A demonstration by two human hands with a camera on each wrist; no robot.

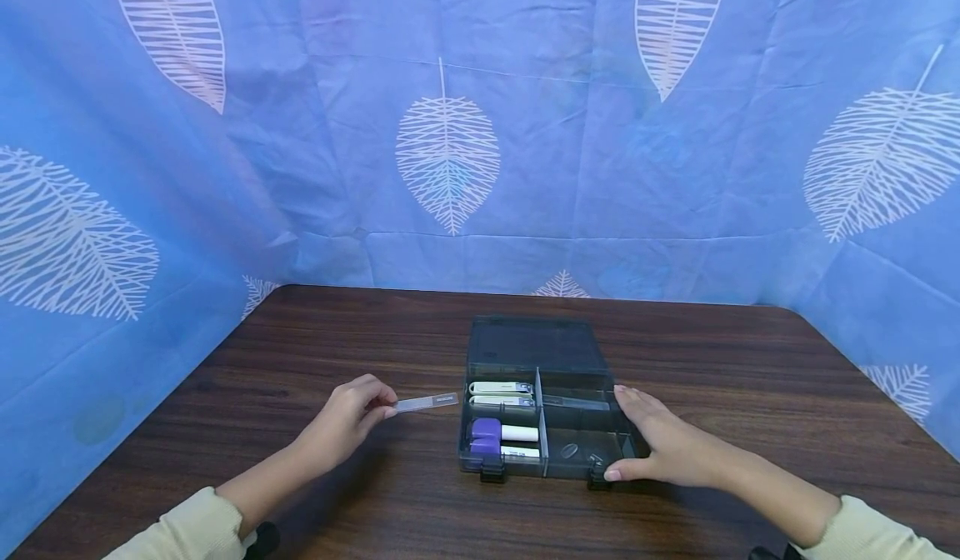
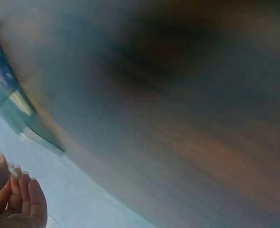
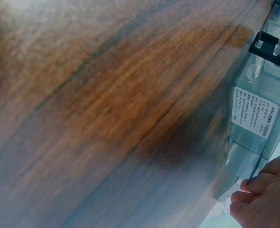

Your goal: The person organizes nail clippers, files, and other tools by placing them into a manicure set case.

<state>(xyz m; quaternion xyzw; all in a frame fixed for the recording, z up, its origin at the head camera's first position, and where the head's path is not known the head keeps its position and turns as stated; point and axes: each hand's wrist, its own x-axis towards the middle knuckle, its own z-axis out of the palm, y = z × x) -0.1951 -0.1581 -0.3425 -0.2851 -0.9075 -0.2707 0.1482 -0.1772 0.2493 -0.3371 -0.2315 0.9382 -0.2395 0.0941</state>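
Observation:
My left hand [image 1: 358, 402] pinches one end of a clear flat nail file [image 1: 427, 402] between thumb and fingers, left of a dark see-through storage box [image 1: 542, 427]. In the left wrist view only the file's pale end shows at the fingertips. My right hand [image 1: 663, 439] holds the box's right side, thumb at the front corner and fingers on the side rim. The box's lid [image 1: 536, 343] lies back. Two pale nail clippers [image 1: 501, 395] and two purple nail polish bottles [image 1: 486, 437] with white caps lie in its left half. A similar clear file [image 1: 576, 402] lies in the right half.
An upright divider [image 1: 540, 422] splits the box lengthwise. Two black latches [image 1: 492, 470] hang on its front, and a white label [image 3: 256, 111] shows on its underside. The box sits on a dark wood table [image 1: 360, 318] before a blue leaf-patterned cloth [image 1: 525, 143].

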